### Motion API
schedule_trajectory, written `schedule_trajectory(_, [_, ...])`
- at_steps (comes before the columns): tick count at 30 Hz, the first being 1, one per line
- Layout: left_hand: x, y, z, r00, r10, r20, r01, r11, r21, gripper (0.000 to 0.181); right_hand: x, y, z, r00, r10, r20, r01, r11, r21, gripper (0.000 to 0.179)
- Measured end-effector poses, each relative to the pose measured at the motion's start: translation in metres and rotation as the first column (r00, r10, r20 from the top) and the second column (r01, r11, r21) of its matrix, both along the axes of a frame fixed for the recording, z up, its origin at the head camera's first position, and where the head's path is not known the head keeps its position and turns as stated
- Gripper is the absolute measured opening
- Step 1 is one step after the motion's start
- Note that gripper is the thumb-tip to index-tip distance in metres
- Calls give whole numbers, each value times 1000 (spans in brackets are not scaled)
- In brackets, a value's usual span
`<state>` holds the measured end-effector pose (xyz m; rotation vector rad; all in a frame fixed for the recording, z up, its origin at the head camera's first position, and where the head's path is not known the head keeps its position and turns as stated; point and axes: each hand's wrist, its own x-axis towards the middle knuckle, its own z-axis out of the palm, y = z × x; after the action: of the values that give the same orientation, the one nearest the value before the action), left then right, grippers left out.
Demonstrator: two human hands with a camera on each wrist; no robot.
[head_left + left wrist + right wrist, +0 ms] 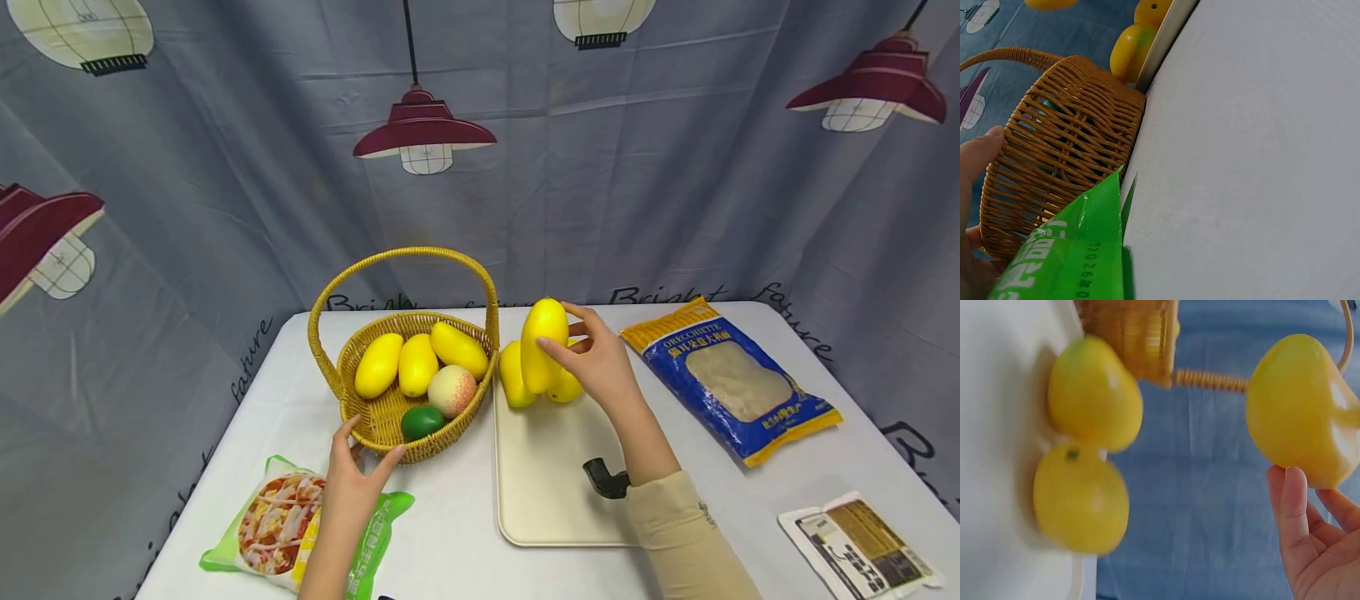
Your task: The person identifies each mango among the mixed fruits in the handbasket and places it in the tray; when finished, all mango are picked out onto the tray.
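Note:
My right hand (pixel 600 367) pinches a yellow mango (pixel 543 346) between thumb and fingers, raised over the tray. Two more mangoes (pixel 1094 394) lie below it at the far end of the cream tray (pixel 555 500). To the left stands a wicker basket (pixel 1079 137) with a tall arched handle. In it are three mangoes (pixel 417 365), a peach (pixel 452 392) and a smooth dark green fruit (pixel 422 422). My left hand (pixel 356 479) holds the basket's front, thumb and fingers spread along its rim. Its forearm crosses over a green food bag (pixel 1079 250).
A black curved pipe-like piece (pixel 606 479) lies on the tray beside my right wrist. Right of the tray is a blue and yellow orecchiette bag (pixel 731 379), with a small flat packet (pixel 858 550) nearer the front. A grey curtain (pixel 600 208) hangs behind the white table (pixel 450 533).

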<state>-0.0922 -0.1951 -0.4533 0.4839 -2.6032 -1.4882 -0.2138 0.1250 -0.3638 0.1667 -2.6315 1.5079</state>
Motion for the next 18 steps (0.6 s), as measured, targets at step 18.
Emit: schedule_trajectory(18, [-1,-1,-2,1000,9,0,-9,1000,-10,95,-23,84,-59,964,-190,185,172,979,106,95])
